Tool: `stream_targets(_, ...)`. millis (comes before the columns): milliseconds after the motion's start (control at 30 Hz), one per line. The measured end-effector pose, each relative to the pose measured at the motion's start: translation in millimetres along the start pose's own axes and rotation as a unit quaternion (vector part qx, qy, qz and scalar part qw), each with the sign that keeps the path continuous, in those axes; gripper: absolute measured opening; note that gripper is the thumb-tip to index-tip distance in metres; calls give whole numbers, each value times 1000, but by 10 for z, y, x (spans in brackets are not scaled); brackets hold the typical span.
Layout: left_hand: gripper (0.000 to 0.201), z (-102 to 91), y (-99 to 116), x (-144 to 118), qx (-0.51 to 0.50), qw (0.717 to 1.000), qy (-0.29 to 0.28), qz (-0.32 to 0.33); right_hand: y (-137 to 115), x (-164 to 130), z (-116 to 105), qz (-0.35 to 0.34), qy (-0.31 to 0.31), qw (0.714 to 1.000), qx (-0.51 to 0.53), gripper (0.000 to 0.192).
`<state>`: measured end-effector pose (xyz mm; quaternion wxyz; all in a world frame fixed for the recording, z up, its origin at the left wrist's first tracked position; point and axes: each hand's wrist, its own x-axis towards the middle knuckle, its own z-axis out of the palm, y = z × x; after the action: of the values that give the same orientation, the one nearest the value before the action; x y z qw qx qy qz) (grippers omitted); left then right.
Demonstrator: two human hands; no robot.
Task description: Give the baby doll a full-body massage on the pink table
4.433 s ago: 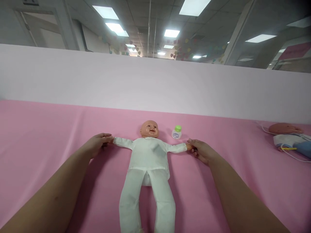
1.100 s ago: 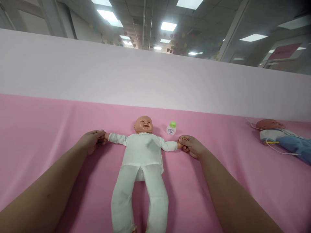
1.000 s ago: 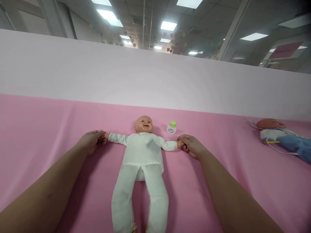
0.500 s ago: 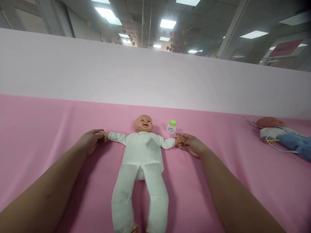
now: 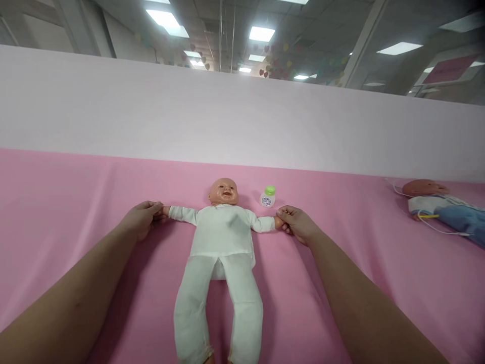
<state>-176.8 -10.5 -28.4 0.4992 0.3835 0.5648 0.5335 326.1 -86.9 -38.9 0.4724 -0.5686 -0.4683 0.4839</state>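
On the pink cloth (image 5: pixel 76 202) a baby doll (image 5: pixel 222 237) lies flat on its back in front of me, with its arms stuck out to both sides and its legs pointing toward me. It wears a white top and white pants. My left hand (image 5: pixel 142 220) is at the end of the doll's arm on that side, and my fingers are curled around the doll's tiny hand. My right hand (image 5: pixel 297 222) is at the end of the doll's other arm, and my fingers there are closed around that tiny hand too. Both of my arms reach out long over the cloth, one on each side of the doll. Near the doll's head, on my right-hand side, a small white bottle with a green cap (image 5: pixel 268 196) stands up (it does not touch the doll). Far off to the right of the doll lies a second doll (image 5: pixel 439 205) in blue and white, with a thin white cord looped by it. Behind the doll's head a pale wall (image 5: pixel 242 121) goes up.
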Motion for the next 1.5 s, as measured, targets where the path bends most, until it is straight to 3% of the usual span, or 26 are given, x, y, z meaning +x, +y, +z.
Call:
stream_targets(133, 9, 40, 31, -29, -9, 1000, 10, -4, 42, 67, 11, 12, 45, 999, -11, 36)
stream_targets(267, 12, 63, 64, -62, -21, 1000, 14, -11, 56, 90, -1, 20, 52, 998, -5, 27)
stream_targets(500, 14, 36, 55, -57, -20, 1000, -21, 0, -10, -5, -91, 25, -49, 992, 112, 32)
stream_targets(633, 20, 4, 26, -35, -6, 999, -45, 20, -18, -8, -142, 30, -63, 988, 140, 43)
stream_targets(900, 29, -7, 30, -55, 15, 999, -18, 23, -39, -13, -44, 12, -21, 997, 72, 42)
stream_targets(1033, 17, 26, 42, -68, 10, 1000, -6, 24, -35, 9, 4, 9, 20, 999, 32, 43)
stream_targets(1100, 10, 36, 44, -64, 1, 1000, -5, 22, -22, 30, 17, 10, 41, 999, 24, 40)
stream_targets(1267, 23, 43, 51, -60, -10, 1000, -1, 7, -16, 50, 32, 34, 76, 996, 22, 20)
stream_targets(1500, 28, 40, 45, -51, -29, 999, -16, -1, -14, 13, -118, 30, -43, 992, 114, 29)
